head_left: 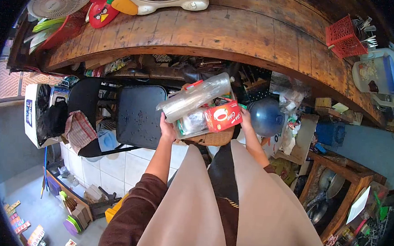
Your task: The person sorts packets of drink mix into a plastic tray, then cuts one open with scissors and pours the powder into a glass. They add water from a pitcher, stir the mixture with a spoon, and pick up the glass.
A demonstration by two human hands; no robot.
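Between my two hands is a clear plastic container (192, 134) filled with goods. My left hand (168, 127) is closed on its left side, and my right hand (246, 119) grips the right side. A roll of clear plastic (198, 98) lies across the top at a slant. Below the roll, a red box (223, 117) rests at the right of the container, beside clear plastic packages (193, 123). A woven brown surface (216, 137) shows just beneath the container. Parts of my fingers are hidden under and behind it.
A wooden table (189, 30) spans the top, with a red basket (345, 36) at its right. Left of the container stands a black folding chair (139, 115). A blue round object (266, 117) is close to my right hand. A wooden stand (338, 176) is at the right.
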